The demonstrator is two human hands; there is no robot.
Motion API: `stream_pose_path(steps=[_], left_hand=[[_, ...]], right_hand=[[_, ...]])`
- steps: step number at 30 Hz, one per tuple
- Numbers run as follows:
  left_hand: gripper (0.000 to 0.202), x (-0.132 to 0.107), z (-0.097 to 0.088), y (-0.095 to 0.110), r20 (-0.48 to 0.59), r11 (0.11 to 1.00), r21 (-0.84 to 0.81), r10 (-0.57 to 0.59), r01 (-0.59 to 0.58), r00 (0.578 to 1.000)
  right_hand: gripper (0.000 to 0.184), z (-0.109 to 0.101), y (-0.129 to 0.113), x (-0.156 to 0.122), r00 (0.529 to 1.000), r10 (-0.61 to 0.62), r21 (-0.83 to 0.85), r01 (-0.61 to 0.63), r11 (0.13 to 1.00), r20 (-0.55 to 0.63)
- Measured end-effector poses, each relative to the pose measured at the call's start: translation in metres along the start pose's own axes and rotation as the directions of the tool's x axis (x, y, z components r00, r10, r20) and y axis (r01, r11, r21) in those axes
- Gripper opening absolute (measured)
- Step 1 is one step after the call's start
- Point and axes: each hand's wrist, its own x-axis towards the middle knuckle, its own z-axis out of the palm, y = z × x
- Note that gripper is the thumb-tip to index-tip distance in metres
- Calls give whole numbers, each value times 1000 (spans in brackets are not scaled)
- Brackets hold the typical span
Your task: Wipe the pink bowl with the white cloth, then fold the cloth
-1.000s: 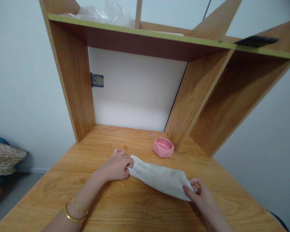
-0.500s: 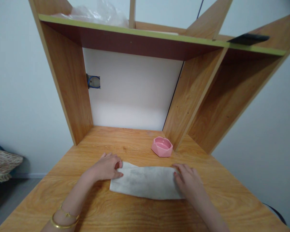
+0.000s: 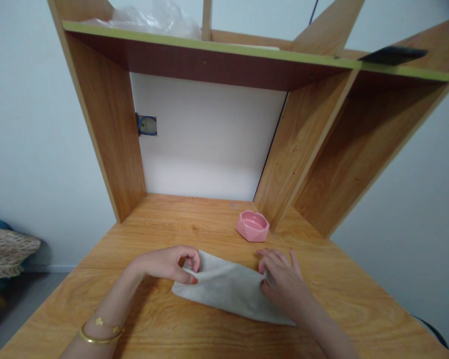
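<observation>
A grey cloth (image 3: 228, 289), folded into a long strip, lies slanted on the wooden desk. Its right end sits nearer to me than its left. At the left end, my left hand (image 3: 175, 264) has curled fingers and a thumb that grip the cloth's upper edge. My right hand (image 3: 282, 279) is bent over the right end, with thumb and index finger pinching the edge and the other fingers partly lifted. That hand hides part of the cloth. Beyond the cloth, apart from both hands, stands a pink faceted ashtray (image 3: 253, 227).
A wooden shelf unit (image 3: 108, 134) rises at the back of the desk (image 3: 194, 227), its upright panel (image 3: 299, 144) close behind the ashtray. On its upper shelf are a clear plastic bag (image 3: 157, 20) and a dark flat object (image 3: 392, 55). A patterned fabric (image 3: 7, 249) shows at far left.
The cloth has gone from nearly level to slanted, its upper edge drawn down on the right. My left hand has shifted slightly right and curled more; my right hand has moved slightly left.
</observation>
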Motion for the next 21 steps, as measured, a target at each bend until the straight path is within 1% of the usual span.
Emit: stream_pose_path(steps=[3, 7, 8, 9, 10, 12, 14, 15, 18, 21], left_hand=[[20, 0, 3, 0, 56, 992, -126, -17, 24, 998], [21, 0, 5, -1, 99, 977, -214, 6, 16, 995], [21, 1, 5, -2, 94, 977, -215, 13, 8, 995], [21, 2, 5, -3, 68, 978, -208, 19, -4, 998], [21, 4, 5, -4, 18, 981, -193, 23, -19, 1000], [21, 9, 6, -7, -141, 988, -146, 22, -43, 990], [20, 17, 10, -13, -304, 995, -93, 14, -44, 953], [20, 22, 12, -17, -363, 997, -71, 8, -36, 932], [15, 33, 20, -27, -466, 999, 47, 13, 10, 885], [18, 37, 26, -33, -564, 959, 263, 59, 111, 824]], right_hand=[[20, -9, 1, -24, 1000, 15, 39, -16, 999, 17], [17, -12, 10, -47, 993, -7, 172, -13, 985, 114], [15, -11, 13, -50, 992, 1, 198, -25, 980, 123], [13, -9, 17, -51, 993, 24, 219, -49, 975, 116], [10, -7, 20, -51, 994, 62, 237, -83, 968, 95], [4, -3, 27, -49, 986, 159, 283, -166, 945, 47], [5, 1, 32, -43, 967, 253, 328, -244, 913, 15], [8, 3, 33, -40, 956, 292, 338, -277, 900, 5], [15, 7, 33, -29, 926, 377, 273, -357, 893, -22], [20, 6, 29, -22, 904, 415, 108, -405, 908, -100]])
